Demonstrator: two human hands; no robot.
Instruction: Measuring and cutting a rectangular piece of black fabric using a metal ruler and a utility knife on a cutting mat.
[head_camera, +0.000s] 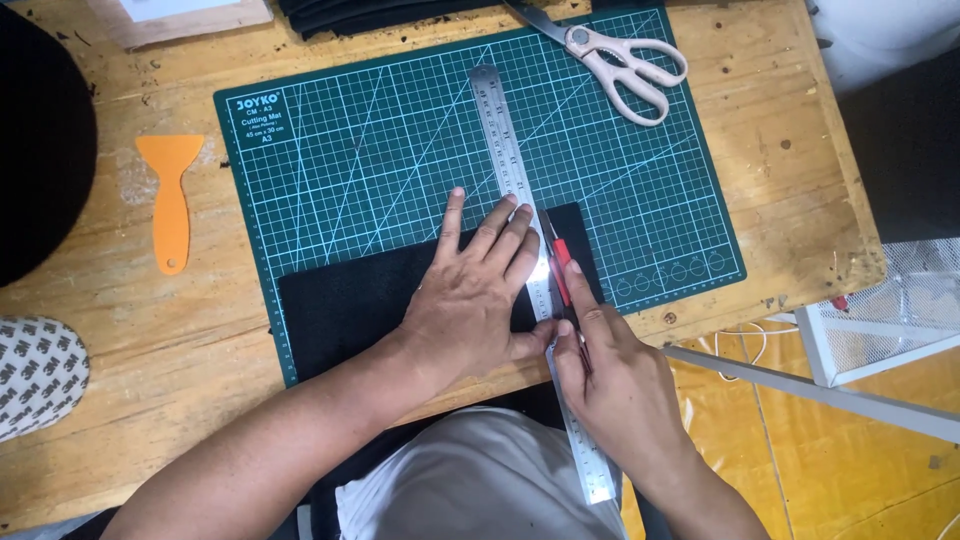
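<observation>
Head view. The left hand (478, 300) lies flat, fingers spread, pressing on a long steel ruler (530, 270) and on the black rectangular sheet of material (350, 300) beneath it. The fingertips rest against the ruler's left edge; nothing is gripped, the palm bears down only.

The right hand (615, 375) is closed around a slim red-and-black craft knife (560, 265), index finger extended along its back. The blade tip meets the black sheet just beside the ruler's right edge, near the sheet's upper border.

The ruler runs at a slight diagonal from the upper part of the dark green gridded cutting mat (640, 190) down past the near table edge, crossing the black sheet. The black sheet lies on the lower part of the mat, its near edge overhanging toward the person.

The mat sits on a worn wooden tabletop (800, 150). A pair of scissors with pale pink handles (625, 65) rests across the mat's upper right corner. An orange plastic scraper (170, 195) lies on the wood to the left of the mat, well apart from both hands.
</observation>
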